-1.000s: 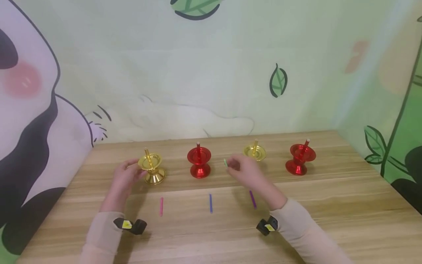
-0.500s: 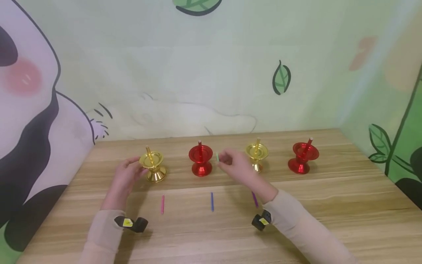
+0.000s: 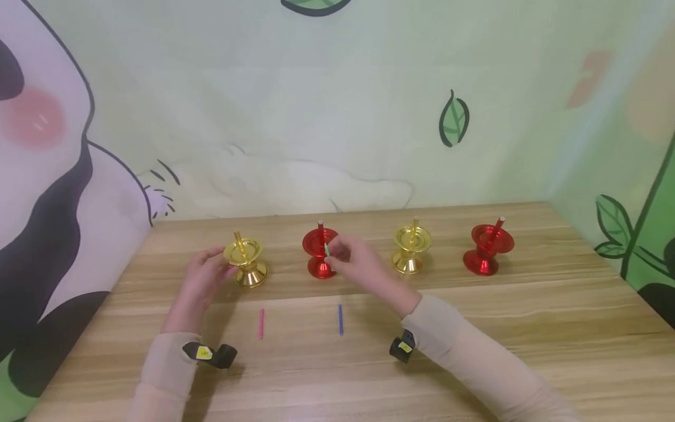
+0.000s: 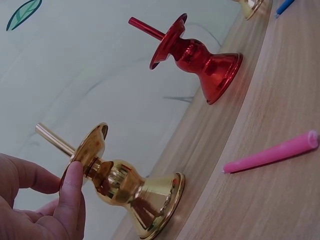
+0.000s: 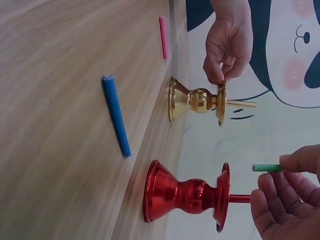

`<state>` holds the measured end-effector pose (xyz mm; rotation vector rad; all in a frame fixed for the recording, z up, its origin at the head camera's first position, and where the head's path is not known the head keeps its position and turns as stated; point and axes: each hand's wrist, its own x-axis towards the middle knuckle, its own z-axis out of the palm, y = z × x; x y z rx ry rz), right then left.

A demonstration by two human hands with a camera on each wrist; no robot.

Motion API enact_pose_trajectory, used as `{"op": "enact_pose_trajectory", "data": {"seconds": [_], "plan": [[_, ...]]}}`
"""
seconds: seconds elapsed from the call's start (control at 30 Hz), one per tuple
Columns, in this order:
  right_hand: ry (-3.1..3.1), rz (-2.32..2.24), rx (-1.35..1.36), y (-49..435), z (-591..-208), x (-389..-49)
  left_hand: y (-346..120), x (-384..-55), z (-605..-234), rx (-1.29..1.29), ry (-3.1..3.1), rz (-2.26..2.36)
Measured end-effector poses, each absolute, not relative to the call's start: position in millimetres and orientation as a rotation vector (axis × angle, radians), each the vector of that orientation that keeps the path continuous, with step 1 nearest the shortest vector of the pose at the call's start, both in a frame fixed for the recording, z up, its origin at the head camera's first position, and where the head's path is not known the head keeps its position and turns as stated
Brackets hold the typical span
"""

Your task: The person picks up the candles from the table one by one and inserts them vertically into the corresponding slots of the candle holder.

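At the left, my left hand (image 3: 203,278) pinches the dish rim of a gold candle holder (image 4: 117,182), which stands on the table with its thin upright tube rising from the dish. My right hand (image 3: 355,258) holds a slim green candle (image 5: 267,168) between thumb and fingers, up in the air. In the head view that candle overlaps the left red candle holder (image 3: 319,268); the right wrist view has it just beyond the dish, beside the tube. A pink candle (image 3: 261,323) and a blue candle (image 3: 340,320) lie in front of the holders.
Farther right stand another gold candle holder (image 3: 408,261) and another red candle holder (image 3: 481,262), in the same row. Behind the wooden table (image 3: 295,387) rises a wall (image 3: 337,117) with a panda and leaf print. My right forearm hides the spot of a purple candle.
My right hand has moved left with the green candle, from near the right gold holder to the left red one. My left hand keeps its grip. The purple candle has gone behind my forearm.
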<state>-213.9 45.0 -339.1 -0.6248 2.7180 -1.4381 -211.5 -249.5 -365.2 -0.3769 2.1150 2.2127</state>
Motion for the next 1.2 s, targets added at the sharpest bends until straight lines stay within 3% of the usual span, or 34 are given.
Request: {"op": "enact_pose_trajectory", "data": {"seconds": [1.2], "plan": [[2.708, -1.528, -0.913, -10.1, -331.6, -230.1, -251.1, -211.6, -365.8, -0.333, 2.107, 2.231]]}}
